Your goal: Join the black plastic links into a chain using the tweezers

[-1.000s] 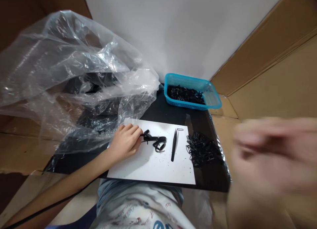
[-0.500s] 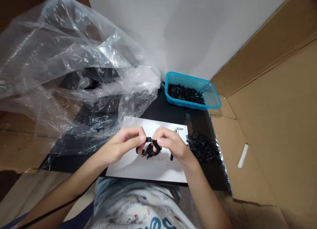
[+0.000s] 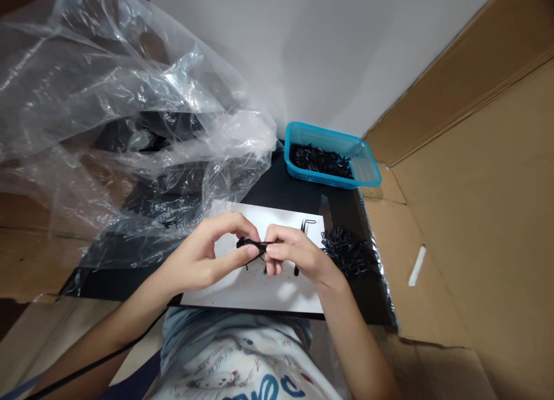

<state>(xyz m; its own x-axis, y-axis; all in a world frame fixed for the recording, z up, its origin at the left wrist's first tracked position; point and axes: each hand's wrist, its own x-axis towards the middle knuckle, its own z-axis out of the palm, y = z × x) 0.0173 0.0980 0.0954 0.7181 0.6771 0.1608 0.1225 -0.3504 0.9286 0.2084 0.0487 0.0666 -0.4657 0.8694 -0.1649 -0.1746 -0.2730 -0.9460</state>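
Above a white sheet [image 3: 251,293], my left hand [image 3: 220,250] pinches a small bundle of black loops [image 3: 255,244] between thumb and fingers. My right hand [image 3: 289,249] has its thumb and index finger closed on the right end of the same bundle, its other fingers curled below. The fingertips of both hands are close together. Just left of my right wrist, a black pointed tool [image 3: 296,269] lies partly hidden on the sheet, near a single thin black loop [image 3: 310,221]. Small dark specks dot the paper.
A pile of black loops [image 3: 348,253] lies right of the sheet. Behind it, a blue basket [image 3: 367,163] holds more black pieces. Crumpled clear plastic [image 3: 173,94] covers the left side. Cardboard [image 3: 476,186] and a white strip [image 3: 417,265] are at right.
My left hand has spread its thumb and index finger into a wider arc. The black bundle, earlier hanging between both hands, is now stretched between my fingertips. The view has shifted slightly.
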